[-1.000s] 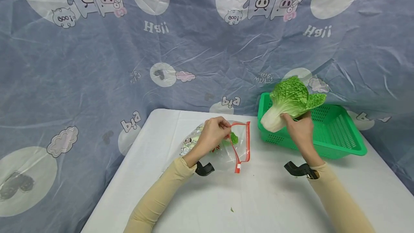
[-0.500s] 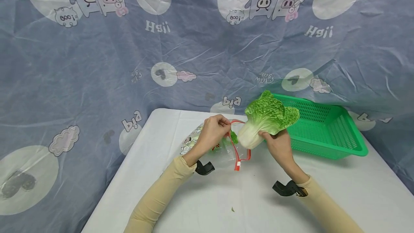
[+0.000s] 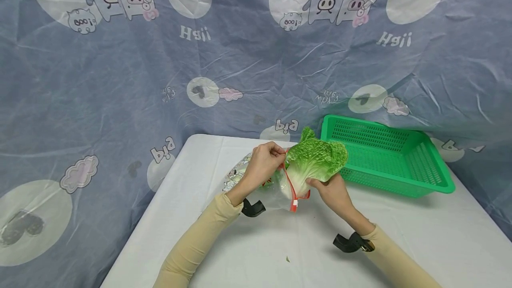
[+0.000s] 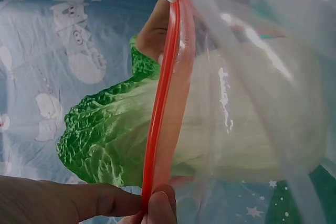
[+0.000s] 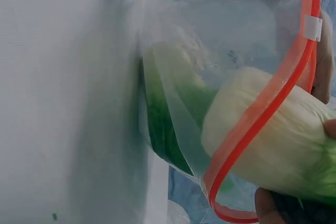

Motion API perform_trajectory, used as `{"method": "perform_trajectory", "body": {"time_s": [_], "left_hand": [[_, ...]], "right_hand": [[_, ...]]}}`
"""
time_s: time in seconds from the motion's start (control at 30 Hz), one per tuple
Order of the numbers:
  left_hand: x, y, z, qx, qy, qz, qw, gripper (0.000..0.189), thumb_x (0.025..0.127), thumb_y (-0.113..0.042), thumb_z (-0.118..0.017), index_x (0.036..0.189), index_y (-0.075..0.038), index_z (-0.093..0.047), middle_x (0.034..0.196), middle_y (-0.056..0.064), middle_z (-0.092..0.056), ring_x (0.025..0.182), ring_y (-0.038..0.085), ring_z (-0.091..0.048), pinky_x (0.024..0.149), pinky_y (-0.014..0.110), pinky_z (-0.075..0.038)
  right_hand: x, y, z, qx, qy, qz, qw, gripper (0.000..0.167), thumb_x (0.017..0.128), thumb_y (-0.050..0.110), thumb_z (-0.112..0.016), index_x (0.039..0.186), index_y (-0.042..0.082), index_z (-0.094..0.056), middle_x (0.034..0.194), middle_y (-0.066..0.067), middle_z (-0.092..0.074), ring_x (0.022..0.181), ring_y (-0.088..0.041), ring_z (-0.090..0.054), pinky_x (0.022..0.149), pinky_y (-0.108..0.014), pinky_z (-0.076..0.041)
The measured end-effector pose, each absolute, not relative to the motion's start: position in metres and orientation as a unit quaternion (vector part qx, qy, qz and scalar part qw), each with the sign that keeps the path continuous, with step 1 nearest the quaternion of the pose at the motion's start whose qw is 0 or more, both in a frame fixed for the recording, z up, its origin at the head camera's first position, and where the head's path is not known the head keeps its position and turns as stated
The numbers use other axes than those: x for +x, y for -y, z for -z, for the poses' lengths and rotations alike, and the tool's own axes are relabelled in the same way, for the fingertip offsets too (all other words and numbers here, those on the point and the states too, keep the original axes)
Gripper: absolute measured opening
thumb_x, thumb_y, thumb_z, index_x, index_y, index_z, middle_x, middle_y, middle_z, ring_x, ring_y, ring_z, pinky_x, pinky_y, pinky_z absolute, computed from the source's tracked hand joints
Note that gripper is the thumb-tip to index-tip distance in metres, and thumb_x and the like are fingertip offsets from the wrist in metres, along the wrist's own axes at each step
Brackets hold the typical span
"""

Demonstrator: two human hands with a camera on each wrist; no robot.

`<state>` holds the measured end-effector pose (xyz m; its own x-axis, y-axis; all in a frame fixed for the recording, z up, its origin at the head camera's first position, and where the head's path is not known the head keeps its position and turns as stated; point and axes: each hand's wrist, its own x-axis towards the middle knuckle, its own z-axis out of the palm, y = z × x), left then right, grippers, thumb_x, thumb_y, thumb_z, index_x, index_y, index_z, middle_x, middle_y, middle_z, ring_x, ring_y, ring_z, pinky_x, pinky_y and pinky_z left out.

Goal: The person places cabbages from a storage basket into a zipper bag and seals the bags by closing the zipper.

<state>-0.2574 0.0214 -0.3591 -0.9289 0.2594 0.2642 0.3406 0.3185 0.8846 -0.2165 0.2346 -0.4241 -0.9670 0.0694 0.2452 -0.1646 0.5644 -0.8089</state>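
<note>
- Cabbage [image 3: 318, 157] and right hand [image 3: 334, 194]: both have moved leftward since the frame of one second ago, from the near-left corner of the basket [image 3: 396, 186] to the mouth of the bag [image 3: 276, 198]. The left hand [image 3: 265, 163] remains in position.
- Near area: a small leaf scrap [image 3: 287, 259] lies on the white worktop [image 3: 248, 252], between the left sleeve [image 3: 188, 250] and the right sleeve [image 3: 400, 257], both beige.
- Wrists: a black left bracket [image 3: 253, 209] and a black right bracket [image 3: 352, 242] are fitted.
- Right hand: thumb and fingers grip the cabbage.
- Bag: clear, with printed figures; a white slider [image 5: 313, 28] sits at the near end of its red zip strip [image 4: 158, 103].
- Left hand: thumb and fingers pinch the strip at the far side of the mouth.
- Cabbage: tilted, pale base inside the bag, green leaves outside. Another green-and-pale item [image 5: 164, 124], kind unclear, is also inside.
- Far area: the green perforated basket stands right of the bag; a printed grey-blue cloth [image 3: 120, 79] hangs behind.
</note>
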Motion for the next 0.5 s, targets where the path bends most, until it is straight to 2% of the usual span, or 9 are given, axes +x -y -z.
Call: {"method": "perform_trajectory", "body": {"time_s": [0.27, 0.4, 0.5], "left_hand": [[-0.258, -0.022, 0.359, -0.173, 0.826, 0.534, 0.045, 0.008, 0.089, -0.011, -0.06, 0.088, -0.01, -0.067, 0.072, 0.001, -0.067, 0.06, 0.016, -0.066, 0.052, 0.024, -0.05], [-0.257, -0.023, 0.361, -0.176, 0.828, 0.53, 0.038, 0.008, 0.09, -0.012, -0.06, 0.086, -0.011, -0.066, 0.069, 0.001, -0.067, 0.061, 0.022, -0.066, 0.049, 0.024, -0.046], [-0.255, -0.024, 0.361, -0.185, 0.824, 0.535, 0.024, 0.008, 0.091, -0.011, -0.06, 0.086, -0.009, -0.065, 0.068, 0.003, -0.067, 0.063, 0.029, -0.067, 0.047, 0.023, -0.044]], "right_hand": [[-0.212, -0.238, 0.436, 0.104, 0.885, -0.442, 0.102, 0.059, 0.086, 0.017, -0.069, 0.134, -0.001, -0.04, 0.123, -0.018, -0.058, 0.114, -0.028, -0.055, 0.094, -0.043, -0.047], [-0.21, -0.241, 0.443, 0.141, 0.878, -0.455, 0.056, 0.064, 0.088, 0.018, -0.068, 0.141, 0.003, -0.035, 0.13, -0.016, -0.055, 0.121, -0.029, -0.052, 0.099, -0.047, -0.044], [-0.211, -0.244, 0.447, 0.163, 0.874, -0.457, 0.024, 0.058, 0.09, 0.019, -0.066, 0.139, 0.006, -0.039, 0.129, -0.012, -0.057, 0.12, -0.024, -0.052, 0.1, -0.041, -0.044]]}}
